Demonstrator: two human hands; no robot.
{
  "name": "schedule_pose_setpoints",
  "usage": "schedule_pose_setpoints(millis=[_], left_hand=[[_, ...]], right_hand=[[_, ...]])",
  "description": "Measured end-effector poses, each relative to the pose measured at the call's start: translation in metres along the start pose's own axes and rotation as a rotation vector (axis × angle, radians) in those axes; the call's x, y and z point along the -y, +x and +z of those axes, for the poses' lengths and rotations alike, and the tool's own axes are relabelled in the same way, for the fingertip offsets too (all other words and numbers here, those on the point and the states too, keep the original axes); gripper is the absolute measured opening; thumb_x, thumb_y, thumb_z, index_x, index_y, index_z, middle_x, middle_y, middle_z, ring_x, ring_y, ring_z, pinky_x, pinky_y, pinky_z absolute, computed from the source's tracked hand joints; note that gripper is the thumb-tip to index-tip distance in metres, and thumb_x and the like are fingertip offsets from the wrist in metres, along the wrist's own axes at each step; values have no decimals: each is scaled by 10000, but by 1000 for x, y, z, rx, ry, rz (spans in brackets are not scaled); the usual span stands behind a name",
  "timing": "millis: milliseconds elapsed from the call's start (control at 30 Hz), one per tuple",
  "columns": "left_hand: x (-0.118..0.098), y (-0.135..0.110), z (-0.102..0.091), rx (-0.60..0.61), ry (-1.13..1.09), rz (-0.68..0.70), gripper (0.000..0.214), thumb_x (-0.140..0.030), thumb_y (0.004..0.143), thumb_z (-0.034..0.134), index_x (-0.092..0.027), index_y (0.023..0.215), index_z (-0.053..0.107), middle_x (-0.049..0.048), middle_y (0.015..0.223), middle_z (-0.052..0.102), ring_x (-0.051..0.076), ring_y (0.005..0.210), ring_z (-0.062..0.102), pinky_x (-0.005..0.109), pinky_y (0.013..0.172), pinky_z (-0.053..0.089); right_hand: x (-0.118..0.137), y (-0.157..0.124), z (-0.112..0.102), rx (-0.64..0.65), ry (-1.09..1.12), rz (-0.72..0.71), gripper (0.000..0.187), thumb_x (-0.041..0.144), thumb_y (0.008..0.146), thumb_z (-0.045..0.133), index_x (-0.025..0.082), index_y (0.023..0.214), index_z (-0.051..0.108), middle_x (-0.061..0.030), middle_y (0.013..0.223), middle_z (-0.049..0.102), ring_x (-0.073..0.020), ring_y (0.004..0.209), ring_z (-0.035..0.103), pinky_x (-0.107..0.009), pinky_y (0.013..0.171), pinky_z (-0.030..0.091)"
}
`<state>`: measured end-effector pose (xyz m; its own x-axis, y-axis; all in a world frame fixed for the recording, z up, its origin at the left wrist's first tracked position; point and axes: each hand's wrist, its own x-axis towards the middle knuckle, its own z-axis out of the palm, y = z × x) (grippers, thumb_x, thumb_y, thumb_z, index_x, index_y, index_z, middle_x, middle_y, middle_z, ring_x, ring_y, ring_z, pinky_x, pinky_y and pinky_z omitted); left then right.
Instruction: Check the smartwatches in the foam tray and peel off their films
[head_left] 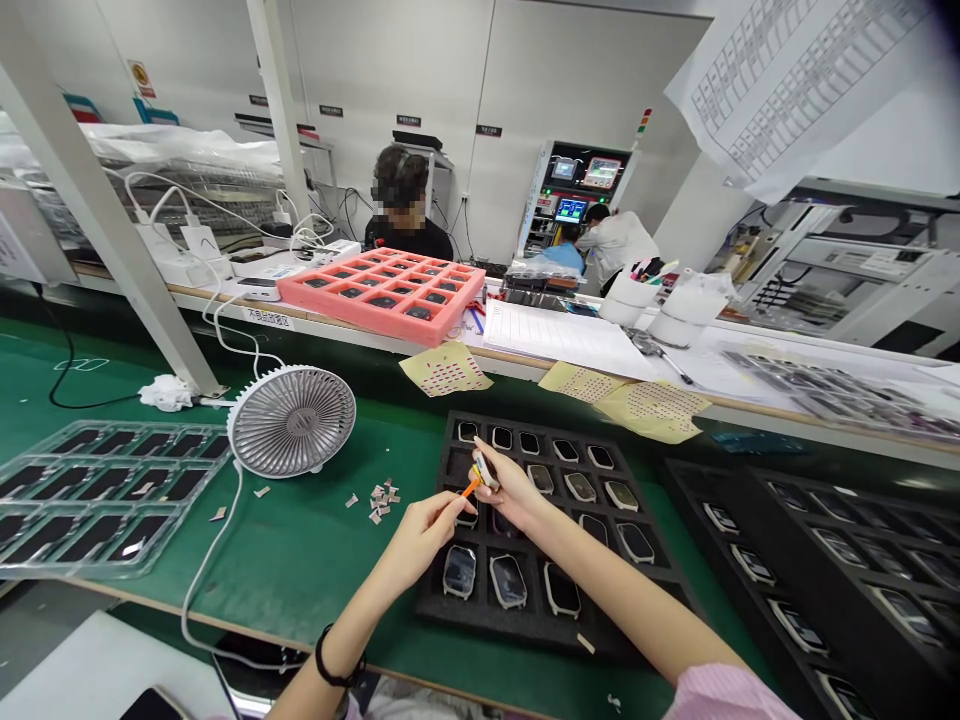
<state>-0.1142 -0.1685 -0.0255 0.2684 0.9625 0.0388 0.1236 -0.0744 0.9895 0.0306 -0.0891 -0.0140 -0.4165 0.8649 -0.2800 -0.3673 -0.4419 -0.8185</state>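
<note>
My left hand (pixel 421 535) is closed in a pinch on a thin orange stick (pixel 470 488), its tip against the small watch case my right hand holds. My right hand (pixel 510 490) grips that watch case (pixel 485 469), tilted up, with a bit of yellow showing on it. Both hands are above a black foam tray (pixel 540 625) whose pockets hold several watch cases with dark screens. Fingers hide part of the held case and some pockets beneath. Left of the tray, small pale tabs (pixel 381 498) lie scattered on the green table.
A white fan (pixel 300 422) stands left of my hands, its cable running to the front edge. Clear plastic trays (pixel 161 535) of dark parts lie farther left; more black foam trays (pixel 686 500) are right. A pink foam tray (pixel 442 327) sits on the shelf. A person (pixel 409 235) is beyond it.
</note>
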Motion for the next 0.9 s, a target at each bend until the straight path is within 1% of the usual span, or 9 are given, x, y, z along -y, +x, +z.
schedule_pose_setpoints(millis=[100,233,333,433,600,700,900], left_hand=[[0,0,-1,-6,8,-3,489,-546,886,399,-120,919,637,-83,503,276,83,457,241,211,452,188],[3,2,-3,-14,-5,-11,484,-550,879,411,-122,905,634,-83,501,276,82,454,240,209,446,180],[6,4,-4,-17,-15,-13,473,-542,881,417,-122,898,634,-83,495,283,79,448,236,207,442,176],[10,6,-4,-4,-41,-9,463,-536,885,425,-123,907,632,-87,490,275,77,444,232,203,439,173],[12,8,-2,2,-60,-11,478,-552,869,441,-116,898,635,-91,478,277,72,431,233,202,430,174],[10,8,1,21,-68,-23,498,-565,858,447,-107,895,638,-92,470,278,69,421,228,203,426,168],[2,6,6,61,-67,-47,550,-600,836,445,-94,894,654,-92,467,265,72,428,225,208,433,165]], right_hand=[[0,2,-2,10,2,-21,426,533,692,700,197,651,440,27,431,554,-49,296,366,-164,323,140],[2,0,-2,18,14,-45,410,521,711,688,208,677,425,30,498,570,-67,356,419,-170,339,172],[1,-2,-1,4,20,-74,363,439,694,736,207,703,456,56,555,551,-66,429,452,-160,356,216],[-2,-2,-2,-14,27,-89,336,362,669,772,199,699,479,87,535,492,-47,438,416,-149,376,255],[-6,3,-6,-14,40,-7,386,449,641,757,199,676,465,99,417,432,-38,353,302,-156,338,156],[-7,4,-7,-27,32,14,395,490,646,736,201,692,470,107,376,418,-34,316,282,-156,333,125],[-7,1,-3,-8,-14,8,394,511,637,726,204,695,486,94,353,454,-33,273,258,-165,311,94]])
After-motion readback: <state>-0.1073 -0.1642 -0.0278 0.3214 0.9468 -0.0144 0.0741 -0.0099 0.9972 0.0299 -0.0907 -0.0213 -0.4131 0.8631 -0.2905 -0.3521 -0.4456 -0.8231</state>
